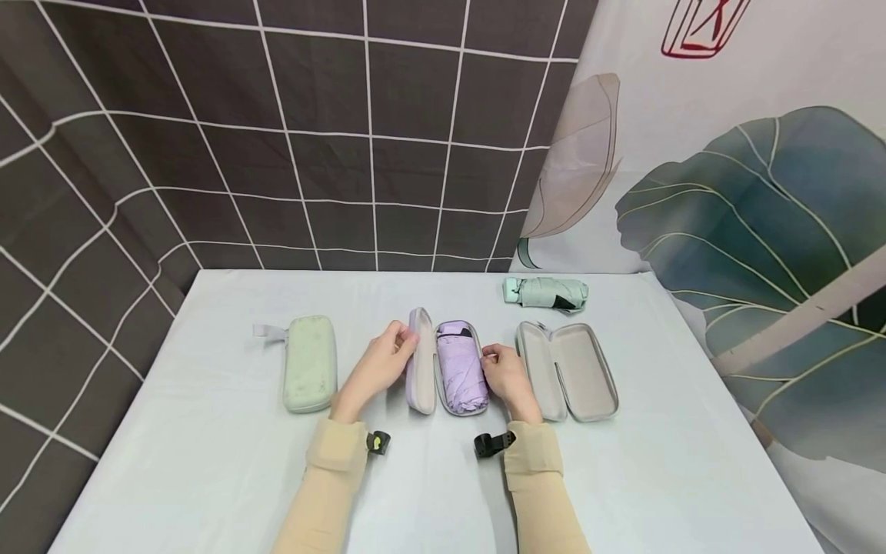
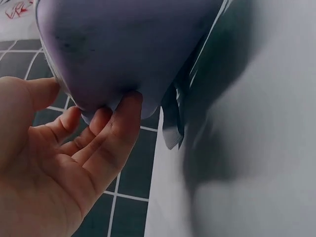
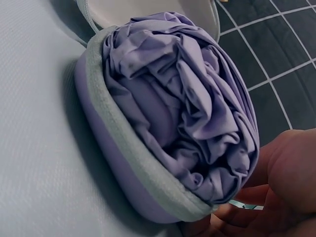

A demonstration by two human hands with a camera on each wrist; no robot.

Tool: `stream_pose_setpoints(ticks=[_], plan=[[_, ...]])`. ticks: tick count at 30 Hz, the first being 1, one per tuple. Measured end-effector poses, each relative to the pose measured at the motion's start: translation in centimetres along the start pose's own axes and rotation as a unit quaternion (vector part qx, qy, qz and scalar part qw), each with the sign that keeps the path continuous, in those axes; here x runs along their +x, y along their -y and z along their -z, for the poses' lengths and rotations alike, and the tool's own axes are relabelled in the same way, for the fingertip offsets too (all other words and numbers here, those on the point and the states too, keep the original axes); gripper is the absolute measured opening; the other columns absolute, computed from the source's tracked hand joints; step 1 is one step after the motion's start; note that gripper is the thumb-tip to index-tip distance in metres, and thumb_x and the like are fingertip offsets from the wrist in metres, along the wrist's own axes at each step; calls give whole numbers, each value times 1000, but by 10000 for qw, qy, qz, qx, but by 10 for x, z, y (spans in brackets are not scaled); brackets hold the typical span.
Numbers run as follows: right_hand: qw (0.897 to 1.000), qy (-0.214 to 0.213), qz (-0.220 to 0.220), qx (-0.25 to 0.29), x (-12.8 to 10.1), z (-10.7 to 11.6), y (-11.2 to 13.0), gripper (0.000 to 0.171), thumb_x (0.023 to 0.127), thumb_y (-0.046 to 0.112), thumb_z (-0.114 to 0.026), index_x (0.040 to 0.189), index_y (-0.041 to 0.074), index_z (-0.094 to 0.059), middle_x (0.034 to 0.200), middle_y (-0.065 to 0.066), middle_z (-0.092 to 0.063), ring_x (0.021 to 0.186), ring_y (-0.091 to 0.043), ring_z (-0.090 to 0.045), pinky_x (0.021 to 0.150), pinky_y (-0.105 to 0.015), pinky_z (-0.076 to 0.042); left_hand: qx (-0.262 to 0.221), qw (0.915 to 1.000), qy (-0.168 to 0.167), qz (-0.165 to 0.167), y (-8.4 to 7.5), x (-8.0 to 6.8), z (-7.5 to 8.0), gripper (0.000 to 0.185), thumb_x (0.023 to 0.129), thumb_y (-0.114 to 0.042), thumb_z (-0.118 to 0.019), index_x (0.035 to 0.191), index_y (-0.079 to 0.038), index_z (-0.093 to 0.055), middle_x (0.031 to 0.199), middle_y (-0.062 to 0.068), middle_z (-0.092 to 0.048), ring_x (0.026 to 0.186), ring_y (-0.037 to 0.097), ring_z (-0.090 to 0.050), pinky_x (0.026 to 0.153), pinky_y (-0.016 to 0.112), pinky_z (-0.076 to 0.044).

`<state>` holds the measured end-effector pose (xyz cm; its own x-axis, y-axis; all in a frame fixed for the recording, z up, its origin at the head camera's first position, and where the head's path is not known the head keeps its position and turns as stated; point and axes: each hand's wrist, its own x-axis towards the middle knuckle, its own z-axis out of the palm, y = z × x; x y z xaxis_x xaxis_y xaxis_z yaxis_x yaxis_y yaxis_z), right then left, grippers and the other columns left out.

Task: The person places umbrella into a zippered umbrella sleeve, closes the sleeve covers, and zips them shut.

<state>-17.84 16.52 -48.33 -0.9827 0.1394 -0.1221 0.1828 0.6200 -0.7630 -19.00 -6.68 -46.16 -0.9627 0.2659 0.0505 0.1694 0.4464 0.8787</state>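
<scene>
Fingers of the left hand [image 1: 377,365] pinch the edge of the raised lid [image 1: 423,377], coming in from nine o'clock; round at three o'clock the fingers of the right hand [image 1: 512,379] curl against the side of the purple case [image 3: 123,177], and how hard they press I cannot tell. And there is the folded purple umbrella [image 1: 462,369], lengthwise in that case, its cloth swelling above the rim [image 3: 118,131]! This looks like settling the umbrella in, though lifting it out isn't ruled out. If it is packing, the next move calls for tucking the cloth inside, then swinging the lid over towards three o'clock. Out wide, a closed green case [image 1: 309,364] lies at nine, an open pale-lined case [image 1: 587,369] at three, a green umbrella [image 1: 543,292] at two.
</scene>
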Motion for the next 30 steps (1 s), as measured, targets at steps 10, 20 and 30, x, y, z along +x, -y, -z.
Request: stream_pose_setpoints(ticks=[10, 20, 30], plan=[[10000, 17, -19, 94, 0, 4, -2, 20, 93, 6, -57, 108, -2, -66, 81, -7, -61, 74, -20, -56, 69, -35, -45, 2, 9996, 207, -174, -9, 1, -19, 23, 102, -24, -52, 115, -5, -55, 98, 7, -60, 76, 20, -62, 63, 32, -51], [10000, 40, 57, 65, -1, 2, -5, 20, 92, 6, -57, 108, -2, -65, 80, -6, -63, 73, -19, -57, 70, -35, -45, 635, 9964, 302, -472, -10, 0, -36, 30, 98, -21, -59, 122, -4, -55, 129, 13, -52, 86, 16, -58, 72, 32, -49], [9998, 94, -96, 124, -1, 2, -2, 20, 95, 7, -54, 109, -1, -65, 80, -6, -63, 71, -18, -58, 66, -31, -45, 943, 9931, 263, -643, -10, -2, -45, 29, 95, -17, -63, 120, -5, -56, 104, 8, -51, 77, 13, -49, 65, 29, -44]])
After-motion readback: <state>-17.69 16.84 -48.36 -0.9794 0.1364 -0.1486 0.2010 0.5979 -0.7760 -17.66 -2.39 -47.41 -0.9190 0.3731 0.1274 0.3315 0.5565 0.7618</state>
